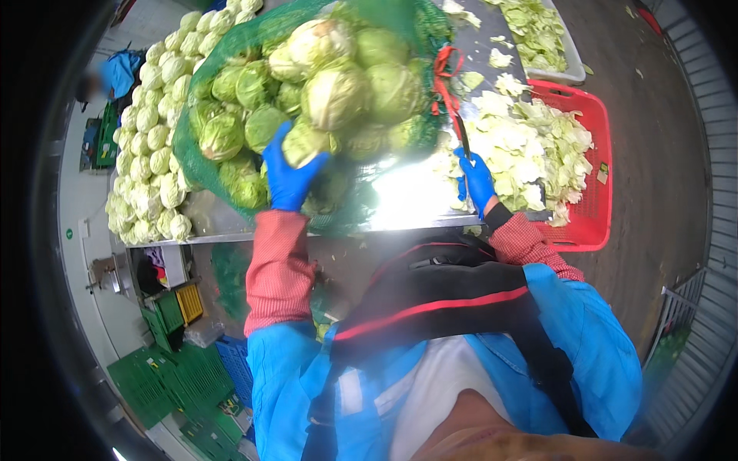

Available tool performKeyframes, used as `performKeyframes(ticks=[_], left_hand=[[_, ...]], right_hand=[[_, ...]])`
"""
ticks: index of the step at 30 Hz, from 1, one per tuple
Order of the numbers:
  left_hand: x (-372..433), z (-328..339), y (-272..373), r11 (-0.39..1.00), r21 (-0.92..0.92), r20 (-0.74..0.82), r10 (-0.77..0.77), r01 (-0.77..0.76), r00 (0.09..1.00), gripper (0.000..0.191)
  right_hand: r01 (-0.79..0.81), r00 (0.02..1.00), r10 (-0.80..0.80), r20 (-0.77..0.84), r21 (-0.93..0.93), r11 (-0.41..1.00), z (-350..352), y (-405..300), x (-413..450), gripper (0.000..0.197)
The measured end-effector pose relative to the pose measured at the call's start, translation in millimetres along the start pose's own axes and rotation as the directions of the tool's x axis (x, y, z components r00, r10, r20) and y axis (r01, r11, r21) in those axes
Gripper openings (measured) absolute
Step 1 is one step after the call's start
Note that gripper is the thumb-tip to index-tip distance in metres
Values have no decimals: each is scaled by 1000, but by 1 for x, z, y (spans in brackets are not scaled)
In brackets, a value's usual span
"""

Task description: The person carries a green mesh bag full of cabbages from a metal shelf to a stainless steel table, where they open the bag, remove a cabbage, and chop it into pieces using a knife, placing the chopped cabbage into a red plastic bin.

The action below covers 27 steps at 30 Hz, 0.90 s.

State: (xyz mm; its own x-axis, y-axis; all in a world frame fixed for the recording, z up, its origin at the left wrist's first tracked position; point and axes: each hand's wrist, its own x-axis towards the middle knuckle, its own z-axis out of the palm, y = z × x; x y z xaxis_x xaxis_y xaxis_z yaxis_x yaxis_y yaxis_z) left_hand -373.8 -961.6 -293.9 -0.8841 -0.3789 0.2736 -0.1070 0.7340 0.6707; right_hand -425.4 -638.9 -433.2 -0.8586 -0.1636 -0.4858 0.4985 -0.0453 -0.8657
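My left hand point(291, 173), in a blue glove, is at the near side of an opened green net bag point(193, 150) heaped with cabbages. Its thumb and forefinger spread around a pale green cabbage point(307, 142) in that heap. In my right hand point(477, 177), also gloved in blue, is a slim dark tool, apparently a knife point(462, 133), pointing away from me. Just beyond its tip, a red tie point(444, 83) hangs at the bag's right edge. Loose cabbage leaves point(507, 138) lie right beside that hand.
Many trimmed cabbages point(153, 138) are piled on the left of the metal table point(213, 216). A red crate point(599, 201) with leaves stands against its right side, below a white tub point(571, 52) of leaves. Green crates point(155, 380) and a blue crate point(235, 357) are at lower left.
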Motion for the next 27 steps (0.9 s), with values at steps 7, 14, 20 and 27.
performKeyframes(ticks=[7, 14, 20, 27], left_hand=[[-48, -24, 56, 512, -732, 396, -217, 449, 892, 72], [-67, 59, 109, 105, -684, 706, -156, 722, 691, 59], [-64, 62, 101, 11, -685, 727, -63, 729, 684, 60], [-56, 105, 116, 100, -507, 858, -40, 856, 512, 55]], right_hand=[[302, 867, -441, -230, -460, 835, -133, -23, 86, 39], [394, 891, -449, 72, -614, 684, -91, -75, 34, 37], [561, 819, -36, 573, -786, 260, -9, -81, -46, 49], [493, 800, -505, 323, -835, 246, -134, -24, 51, 52]])
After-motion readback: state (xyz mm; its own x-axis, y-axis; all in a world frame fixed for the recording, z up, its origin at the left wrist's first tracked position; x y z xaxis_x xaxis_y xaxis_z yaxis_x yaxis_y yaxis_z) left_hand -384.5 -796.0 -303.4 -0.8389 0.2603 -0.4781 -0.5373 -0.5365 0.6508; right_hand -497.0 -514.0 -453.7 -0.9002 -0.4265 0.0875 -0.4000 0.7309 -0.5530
